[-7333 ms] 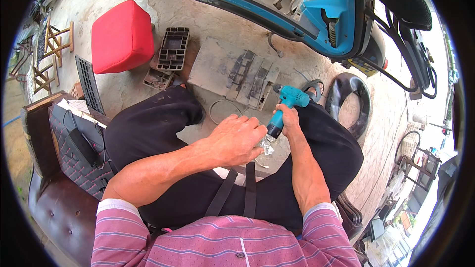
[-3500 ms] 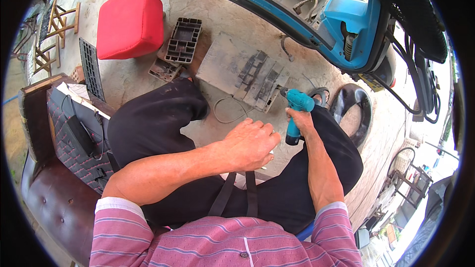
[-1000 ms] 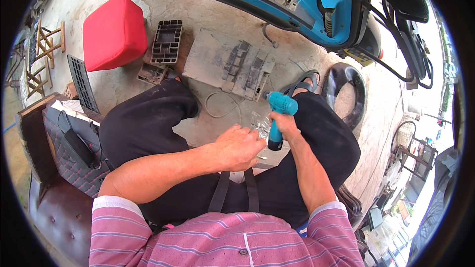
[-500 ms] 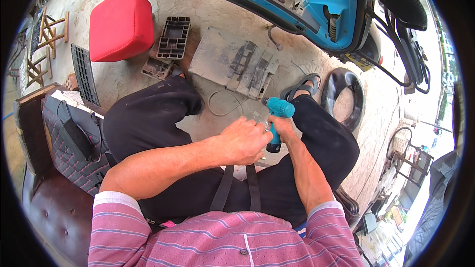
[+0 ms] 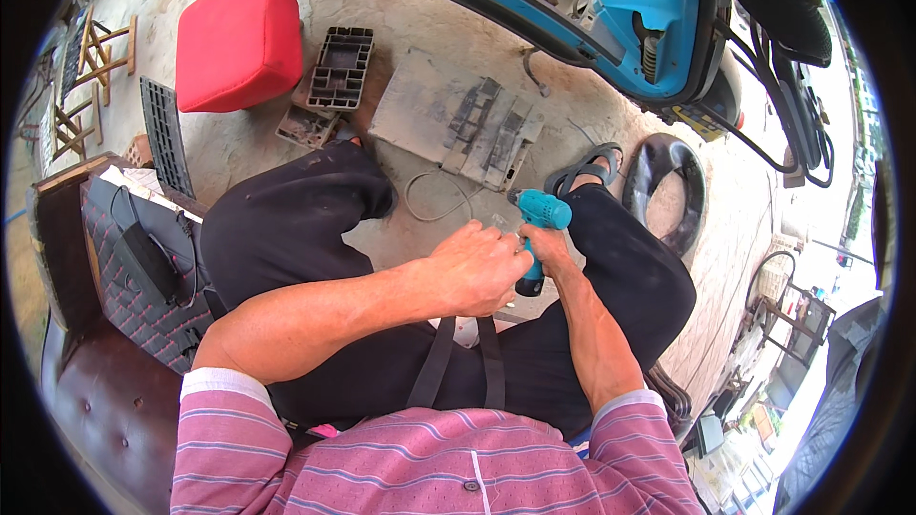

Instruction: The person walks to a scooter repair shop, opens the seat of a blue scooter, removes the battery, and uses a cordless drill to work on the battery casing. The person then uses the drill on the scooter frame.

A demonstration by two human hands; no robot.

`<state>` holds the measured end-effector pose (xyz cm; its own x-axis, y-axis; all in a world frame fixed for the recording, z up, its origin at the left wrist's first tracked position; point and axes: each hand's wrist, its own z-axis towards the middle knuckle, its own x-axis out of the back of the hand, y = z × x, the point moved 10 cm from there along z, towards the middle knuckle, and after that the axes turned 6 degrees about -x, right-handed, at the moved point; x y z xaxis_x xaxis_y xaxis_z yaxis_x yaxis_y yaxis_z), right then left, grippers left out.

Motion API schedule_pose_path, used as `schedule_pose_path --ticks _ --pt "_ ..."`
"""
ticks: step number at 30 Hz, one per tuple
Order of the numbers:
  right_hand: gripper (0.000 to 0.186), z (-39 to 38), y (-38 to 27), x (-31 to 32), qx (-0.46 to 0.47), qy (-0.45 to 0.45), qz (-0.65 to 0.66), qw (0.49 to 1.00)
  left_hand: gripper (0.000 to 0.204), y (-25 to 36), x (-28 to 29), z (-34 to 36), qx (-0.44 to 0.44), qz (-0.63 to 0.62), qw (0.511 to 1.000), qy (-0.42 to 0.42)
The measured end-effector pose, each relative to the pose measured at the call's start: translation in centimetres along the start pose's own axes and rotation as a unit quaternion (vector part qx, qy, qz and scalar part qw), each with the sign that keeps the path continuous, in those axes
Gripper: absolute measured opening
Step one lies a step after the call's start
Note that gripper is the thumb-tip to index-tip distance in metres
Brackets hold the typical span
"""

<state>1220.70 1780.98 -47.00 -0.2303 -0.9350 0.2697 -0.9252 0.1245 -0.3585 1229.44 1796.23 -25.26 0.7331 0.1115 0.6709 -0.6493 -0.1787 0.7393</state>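
I sit with my knees apart in black trousers, both hands together between them. My right hand (image 5: 547, 250) grips the handle of a small teal cordless drill (image 5: 540, 216), whose nose points left toward my left hand. My left hand (image 5: 477, 267) is curled closed right beside the drill's front end; whatever it pinches is hidden under the fingers. A grey dusty panel (image 5: 453, 119) with two ribbed black strips lies on the concrete just beyond my hands, and a thin loop of wire (image 5: 434, 198) lies in front of it.
A blue scooter body (image 5: 611, 19) spans the top. A red cushioned stool (image 5: 237, 38), a black plastic tray (image 5: 339, 67) and a black grille (image 5: 164, 138) lie at upper left. A black inner tube (image 5: 668, 186) and a sandal (image 5: 582, 172) are right. A padded seat (image 5: 124, 267) is at my left.
Over the frames the drill went from angled low, to held upright, to pointing left at my left hand. In the last half second my hands barely shifted.
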Motion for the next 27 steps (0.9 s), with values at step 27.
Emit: schedule_pose_path --ticks 27 --pt "0.008 1.5 1.6 0.8 -0.012 -0.006 0.026 1.000 0.034 0.4 0.5 0.0 -0.004 0.000 1.000 -0.001"
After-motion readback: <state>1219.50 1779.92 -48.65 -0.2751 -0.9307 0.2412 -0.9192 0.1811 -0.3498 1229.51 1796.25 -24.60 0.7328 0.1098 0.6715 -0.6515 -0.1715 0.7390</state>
